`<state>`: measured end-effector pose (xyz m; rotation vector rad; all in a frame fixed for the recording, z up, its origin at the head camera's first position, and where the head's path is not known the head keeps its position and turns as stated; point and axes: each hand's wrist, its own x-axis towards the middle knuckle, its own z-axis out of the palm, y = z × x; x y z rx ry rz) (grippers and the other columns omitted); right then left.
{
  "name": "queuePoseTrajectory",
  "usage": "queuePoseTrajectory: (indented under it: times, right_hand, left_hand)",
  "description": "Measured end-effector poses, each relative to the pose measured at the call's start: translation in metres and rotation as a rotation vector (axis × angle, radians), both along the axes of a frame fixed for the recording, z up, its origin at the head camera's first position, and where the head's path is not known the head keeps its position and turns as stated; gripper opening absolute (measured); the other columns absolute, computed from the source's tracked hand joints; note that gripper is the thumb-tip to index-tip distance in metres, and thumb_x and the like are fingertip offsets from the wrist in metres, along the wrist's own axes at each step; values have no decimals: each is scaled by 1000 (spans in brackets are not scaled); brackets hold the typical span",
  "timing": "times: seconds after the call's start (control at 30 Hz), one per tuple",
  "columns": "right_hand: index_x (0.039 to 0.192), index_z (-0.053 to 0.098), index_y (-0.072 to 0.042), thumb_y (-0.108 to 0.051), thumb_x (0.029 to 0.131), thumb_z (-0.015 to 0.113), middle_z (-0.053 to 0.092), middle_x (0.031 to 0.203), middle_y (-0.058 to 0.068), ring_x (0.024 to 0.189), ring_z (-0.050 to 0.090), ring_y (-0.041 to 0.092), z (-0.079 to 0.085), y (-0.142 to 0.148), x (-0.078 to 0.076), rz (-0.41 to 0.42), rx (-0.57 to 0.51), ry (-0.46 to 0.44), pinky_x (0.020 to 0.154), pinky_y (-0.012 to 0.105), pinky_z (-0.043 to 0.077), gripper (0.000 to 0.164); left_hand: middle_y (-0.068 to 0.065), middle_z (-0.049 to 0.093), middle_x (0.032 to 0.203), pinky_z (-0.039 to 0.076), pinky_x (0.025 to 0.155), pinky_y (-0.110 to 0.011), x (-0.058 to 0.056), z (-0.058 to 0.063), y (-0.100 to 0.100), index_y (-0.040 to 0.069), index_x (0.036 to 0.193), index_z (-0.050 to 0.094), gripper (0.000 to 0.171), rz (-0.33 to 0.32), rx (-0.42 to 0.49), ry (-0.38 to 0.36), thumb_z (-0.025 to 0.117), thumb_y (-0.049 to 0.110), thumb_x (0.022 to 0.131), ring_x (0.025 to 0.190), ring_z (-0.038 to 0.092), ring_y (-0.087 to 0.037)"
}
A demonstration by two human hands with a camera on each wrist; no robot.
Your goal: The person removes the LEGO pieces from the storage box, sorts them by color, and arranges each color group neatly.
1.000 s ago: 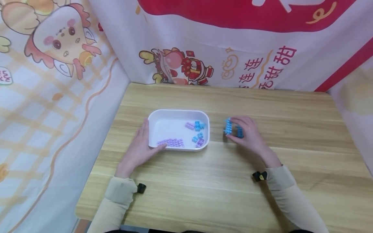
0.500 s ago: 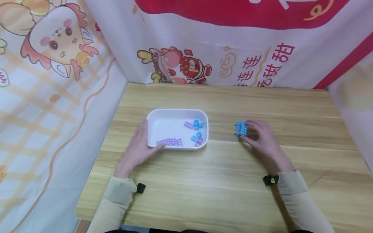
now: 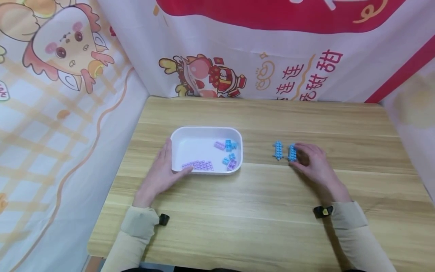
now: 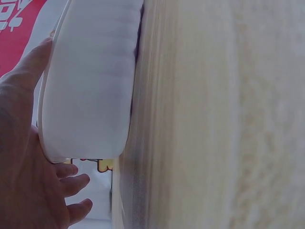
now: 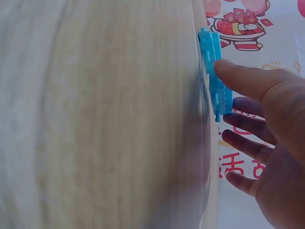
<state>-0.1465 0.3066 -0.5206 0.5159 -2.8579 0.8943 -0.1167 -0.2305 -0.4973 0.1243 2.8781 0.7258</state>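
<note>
The table [image 3: 244, 211] has a pale wood-grain top with rounded corners. Directly behind its far edge hangs a white cloth [image 3: 136, 34], creased in places. On it, nearest the table, are a cartoon figure [image 3: 198, 77] and red lettering [image 3: 307, 77]; higher above the table sits a red panel [image 3: 255, 17]. A red stripe [image 3: 402, 70] slants down to the table's far right corner. Left of the table, a checked cloth [image 3: 40, 151] carries a cartoon face [image 3: 64, 45] and an orange wavy line [image 3: 98, 132]. Soft light leaves a pale sheen on the table's middle.
</note>
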Motion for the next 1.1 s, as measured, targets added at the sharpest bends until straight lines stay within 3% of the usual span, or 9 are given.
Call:
queuePoseTrajectory:
  times: [0.37,0.53,0.7,0.9,1.1]
  right_hand:
    - [147,60,6,-12,92,88,60,150,35,141,53,57,-1,2,0,-10,13,-53,122,82,35,64]
    - [149,57,7,-10,90,90,60,149,36,139,54,58,4,2,-4,9,-23,-20,120,80,40,70]
    - [151,57,7,-3,89,89,60,150,34,138,56,56,19,-6,-14,45,-54,75,118,77,44,70]
    - [152,58,3,-12,97,84,60,154,30,143,55,53,48,-35,-25,52,14,39,123,74,43,62]
    - [148,62,4,-13,96,86,66,149,28,139,61,50,64,-74,-40,192,41,101,123,70,47,59]
  left_hand:
    - [-13,-12,186,13,141,-66,-2,2,0,18,173,-23,139,-5,15,7,62,89,90,173,6,-46]
    - [-14,-12,186,13,141,-65,-2,2,-1,16,173,-23,139,-7,11,5,61,90,90,173,5,-46]
    - [-14,-12,186,13,141,-65,-2,2,-1,15,174,-22,138,-8,14,12,62,88,91,173,5,-46]
    - [-14,-11,186,14,141,-66,-1,0,-2,14,174,-20,138,-3,18,19,64,86,91,173,6,-46]
    - [-15,-10,186,14,141,-65,0,0,-2,15,174,-21,140,-3,24,14,63,89,90,173,6,-46]
